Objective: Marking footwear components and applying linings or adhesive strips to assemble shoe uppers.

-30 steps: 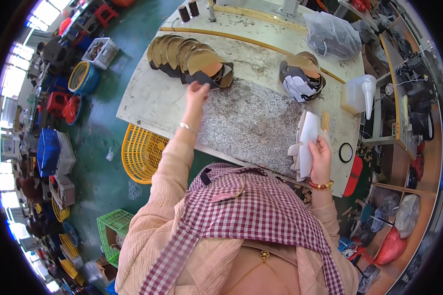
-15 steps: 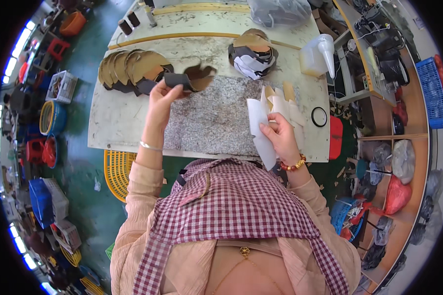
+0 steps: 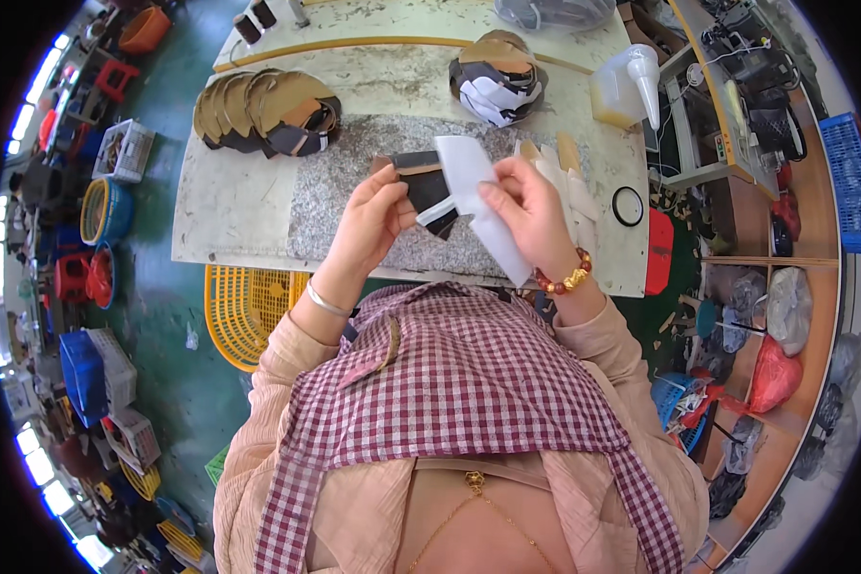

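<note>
- I see my left hand (image 3: 371, 218) at about 10 o'clock from the picture's middle, fingers pinched on a dark, flat, curved piece of shoe-upper material with a tan edge (image 3: 426, 187), held above the desk.
- My right hand (image 3: 526, 206) sits at about 1 o'clock, fingers closed on a white sheet of thin lining material (image 3: 478, 196) that overlaps the dark piece and hangs down toward the desk's near edge.
- The two hands are close together, the dark piece and the white sheet touching between them.
- Under them lies a grey speckled stone slab (image 3: 354, 167) set in the pale, worn desk (image 3: 230, 206).
- At 11 o'clock on the desk a fanned stack of tan and dark curved cut pieces (image 3: 263, 110) lies just beyond the slab's far left corner.
- At 12 o'clock a heap of black, white and tan pieces (image 3: 497, 77) sits well beyond my hands.
- At 1 o'clock, just right of my right hand, several cream strips (image 3: 564, 177) stand fanned, and beyond them a translucent plastic bottle with a cone nozzle (image 3: 627, 81).
- A black ring (image 3: 628, 206) lies near the desk's right edge.
- A yellow plastic crate (image 3: 249, 306) is on the green floor (image 3: 163, 364) at 9 o'clock, below the desk's near edge.
</note>
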Motion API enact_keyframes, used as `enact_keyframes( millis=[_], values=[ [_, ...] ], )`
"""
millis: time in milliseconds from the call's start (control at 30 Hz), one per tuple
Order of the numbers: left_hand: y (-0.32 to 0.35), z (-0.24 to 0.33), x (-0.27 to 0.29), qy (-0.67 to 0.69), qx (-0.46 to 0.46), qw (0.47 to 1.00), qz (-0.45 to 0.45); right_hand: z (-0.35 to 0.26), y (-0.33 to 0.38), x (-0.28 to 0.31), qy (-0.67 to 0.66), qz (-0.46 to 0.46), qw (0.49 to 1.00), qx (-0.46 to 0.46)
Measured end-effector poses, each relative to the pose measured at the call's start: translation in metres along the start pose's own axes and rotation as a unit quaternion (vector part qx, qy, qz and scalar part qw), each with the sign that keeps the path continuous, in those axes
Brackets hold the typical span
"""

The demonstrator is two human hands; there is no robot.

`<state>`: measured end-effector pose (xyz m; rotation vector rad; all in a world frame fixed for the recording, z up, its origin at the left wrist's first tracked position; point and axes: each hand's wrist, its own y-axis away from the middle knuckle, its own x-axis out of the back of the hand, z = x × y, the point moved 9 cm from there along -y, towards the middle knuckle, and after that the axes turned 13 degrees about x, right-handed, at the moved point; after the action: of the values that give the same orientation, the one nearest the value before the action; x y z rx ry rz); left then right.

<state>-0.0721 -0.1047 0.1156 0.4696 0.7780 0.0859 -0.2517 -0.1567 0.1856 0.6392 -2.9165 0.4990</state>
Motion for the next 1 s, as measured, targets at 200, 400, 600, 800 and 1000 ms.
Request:
enact_keyframes(
  millis=[200, 400, 600, 800, 1000],
  values=[
    [0.001, -0.008, -0.027, -0.034, 0.013, 0.999, 0.005, 0.005, 0.001, -0.023, 0.034, -0.059, 0.998, -0.003],
    [0.005, -0.015, -0.038, -0.071, 0.008, 0.996, -0.06, 0.014, 0.007, -0.022, 0.06, -0.077, 0.995, -0.015],
    [0.001, -0.01, -0.028, -0.171, -0.073, 0.982, 0.038, 0.01, 0.008, -0.026, 0.126, -0.088, 0.988, 0.002],
    [-0.003, -0.01, -0.015, -0.137, -0.102, 0.981, 0.09, 0.008, 0.005, -0.029, 0.118, -0.071, 0.99, -0.004],
    [-0.007, -0.045, 0.006, -0.342, 0.028, 0.934, 0.097, 0.003, 0.006, -0.04, 0.44, -0.162, 0.88, 0.078]
  ],
)
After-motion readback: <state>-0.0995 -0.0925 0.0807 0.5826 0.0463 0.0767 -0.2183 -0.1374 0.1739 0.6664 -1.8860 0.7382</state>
